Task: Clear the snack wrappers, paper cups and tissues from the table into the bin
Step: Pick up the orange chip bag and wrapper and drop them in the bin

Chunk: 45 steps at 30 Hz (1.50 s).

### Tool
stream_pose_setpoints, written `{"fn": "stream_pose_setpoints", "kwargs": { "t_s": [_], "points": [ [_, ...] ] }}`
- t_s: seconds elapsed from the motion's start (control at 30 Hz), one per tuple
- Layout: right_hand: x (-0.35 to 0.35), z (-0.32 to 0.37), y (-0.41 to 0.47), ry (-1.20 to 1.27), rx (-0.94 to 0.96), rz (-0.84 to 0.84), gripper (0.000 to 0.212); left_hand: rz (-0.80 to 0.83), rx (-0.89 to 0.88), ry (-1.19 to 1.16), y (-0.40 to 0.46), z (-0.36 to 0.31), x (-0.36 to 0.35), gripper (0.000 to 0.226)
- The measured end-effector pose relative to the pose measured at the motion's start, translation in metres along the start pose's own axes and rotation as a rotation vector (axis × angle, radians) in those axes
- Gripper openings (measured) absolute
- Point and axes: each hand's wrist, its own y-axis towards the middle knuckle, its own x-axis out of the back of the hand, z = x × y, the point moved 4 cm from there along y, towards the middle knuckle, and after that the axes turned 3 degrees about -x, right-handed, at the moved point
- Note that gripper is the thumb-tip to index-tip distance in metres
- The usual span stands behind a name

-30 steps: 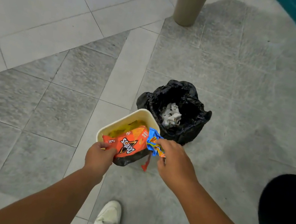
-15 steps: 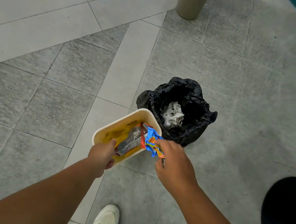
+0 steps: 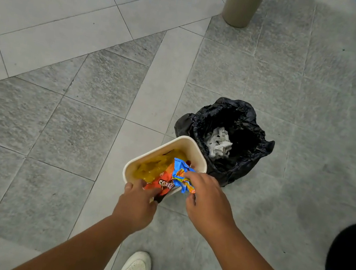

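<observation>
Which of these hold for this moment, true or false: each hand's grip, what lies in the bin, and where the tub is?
1. The left hand holds the cream tub by its near edge. True.
2. The right hand is empty. False: its fingers pinch a blue wrapper.
3. Crumpled white tissue lies in the black-lined bin. True.
4. The tub stands on the floor. False: it is held up beside the bin.
5. An orange wrapper is in the tub. True.
</observation>
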Motion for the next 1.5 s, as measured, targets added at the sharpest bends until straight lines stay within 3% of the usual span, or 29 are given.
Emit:
{"fn": "stream_pose_setpoints", "kwargs": {
  "t_s": [0.17, 0.37, 0.47, 0.6, 0.77, 0.93, 1.17, 1.5],
  "points": [
    [-0.008, 0.015, 0.010, 0.004, 0.081, -0.018, 0.051, -0.034, 0.013, 0.070, -0.005, -0.007, 0.002, 0.064],
    [-0.028, 0.044, 0.037, -0.140, 0.227, 0.056, 0.055, -0.126, -0.020, 0.055, -0.023, -0.009, 0.006, 0.058],
    [-0.032, 0.049, 0.045, -0.187, 0.223, 0.061, 0.055, -0.189, 0.000, 0.023, -0.035, -0.002, 0.010, 0.063],
    [-0.028, 0.049, 0.034, -0.164, 0.204, 0.078, 0.060, -0.216, 0.094, -0.042, -0.050, 0.010, 0.021, 0.052],
    [0.003, 0.032, -0.009, -0.133, 0.074, 0.106, 0.055, -0.247, 0.077, -0.068, -0.066, -0.011, 0.048, 0.043],
    [0.068, 0.005, -0.089, -0.040, -0.111, 0.130, 0.061, -0.173, -0.115, -0.065, -0.086, -0.101, 0.083, 0.056],
    [0.184, -0.046, -0.225, 0.055, -0.223, -0.046, 0.065, -0.082, -0.383, 0.162, -0.145, -0.294, 0.110, 0.071],
    [0.315, -0.154, -0.459, 0.116, -0.334, -0.295, 0.064, -0.094, -0.536, 0.394, -0.307, -0.524, 0.093, 0.071]
  ]
}}
